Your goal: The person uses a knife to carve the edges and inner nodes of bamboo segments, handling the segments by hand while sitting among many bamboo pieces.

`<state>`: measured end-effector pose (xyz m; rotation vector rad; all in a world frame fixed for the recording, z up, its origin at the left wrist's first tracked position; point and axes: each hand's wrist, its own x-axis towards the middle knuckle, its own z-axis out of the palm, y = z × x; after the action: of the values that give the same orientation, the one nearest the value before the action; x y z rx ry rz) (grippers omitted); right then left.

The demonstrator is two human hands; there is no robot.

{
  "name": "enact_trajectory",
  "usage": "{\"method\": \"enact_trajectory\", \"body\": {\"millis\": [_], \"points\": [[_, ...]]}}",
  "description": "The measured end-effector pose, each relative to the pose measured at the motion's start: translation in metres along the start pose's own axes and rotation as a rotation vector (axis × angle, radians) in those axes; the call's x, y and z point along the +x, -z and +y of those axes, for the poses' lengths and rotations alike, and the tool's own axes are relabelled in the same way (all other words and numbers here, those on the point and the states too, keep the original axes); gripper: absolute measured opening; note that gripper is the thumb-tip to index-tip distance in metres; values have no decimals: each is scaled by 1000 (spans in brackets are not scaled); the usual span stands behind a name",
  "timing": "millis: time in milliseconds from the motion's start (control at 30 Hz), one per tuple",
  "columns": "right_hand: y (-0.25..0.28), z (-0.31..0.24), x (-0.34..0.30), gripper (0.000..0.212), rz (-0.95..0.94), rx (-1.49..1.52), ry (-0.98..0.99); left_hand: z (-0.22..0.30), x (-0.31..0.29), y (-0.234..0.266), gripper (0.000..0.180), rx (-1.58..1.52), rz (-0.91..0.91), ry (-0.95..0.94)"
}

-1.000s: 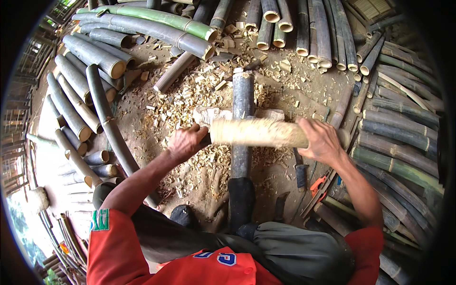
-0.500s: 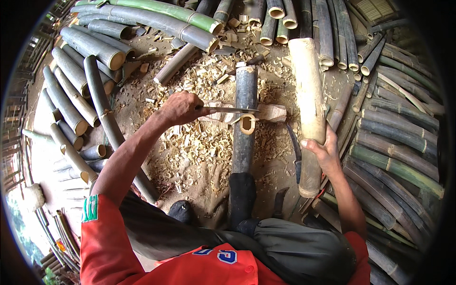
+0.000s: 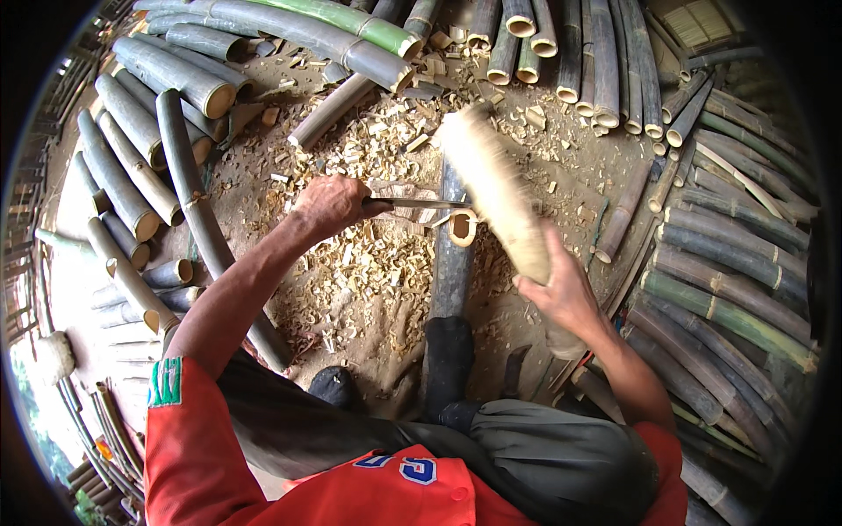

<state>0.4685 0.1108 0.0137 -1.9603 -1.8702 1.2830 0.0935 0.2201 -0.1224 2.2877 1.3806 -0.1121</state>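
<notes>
My left hand (image 3: 336, 206) is closed around the dark handle of a chisel (image 3: 421, 203). The thin blade lies nearly level across a dark bamboo pole (image 3: 449, 285), its tip by the far edge of a squarish opening cut in the wall. In my right hand (image 3: 561, 285) is a thick pale wooden club (image 3: 495, 188), blurred by motion and slanting over the pole, hiding part of it. A rough wooden block (image 3: 408, 212) lies crosswise under the pole. My dark-covered foot (image 3: 448, 351) rests on the pole's near part.
Wood chips (image 3: 351, 280) litter the ground around the pole. Cut bamboo lengths (image 3: 175, 74) lie at the left, more bamboo poles (image 3: 605, 79) at the back, and a stack of bamboo (image 3: 728, 289) fills the right. A dark curved blade (image 3: 516, 370) lies near my right knee.
The wooden club has swung left and tilted, from upright beside the pole to slanting over it. My right hand moved left with it; my left hand and the chisel stay almost in place.
</notes>
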Motion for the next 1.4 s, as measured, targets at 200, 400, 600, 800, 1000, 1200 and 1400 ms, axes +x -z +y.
{"method": "enact_trajectory", "body": {"millis": [200,400,600,800,1000,1200,1400], "points": [[20,-25,17,93,70,-57,198,-8,5,-2,66,-47,-7,-12],[4,-36,24,90,-137,-85,-45,-4,10,3,65,-76,-67,-19],[39,-48,36,102,-96,158,109,-6,6,10,62,-110,-117,12],[-4,-33,41,84,-129,107,26,-9,17,4,62,-136,-223,32],[26,-2,49,107,-183,42,78,0,-28,-12,61,80,-13,-130],[31,6,12,95,40,550,139,29,-49,-31,59,-49,198,-391],[36,21,-13,114,80,564,-44,37,2,-9,65,-176,69,-66]]}}
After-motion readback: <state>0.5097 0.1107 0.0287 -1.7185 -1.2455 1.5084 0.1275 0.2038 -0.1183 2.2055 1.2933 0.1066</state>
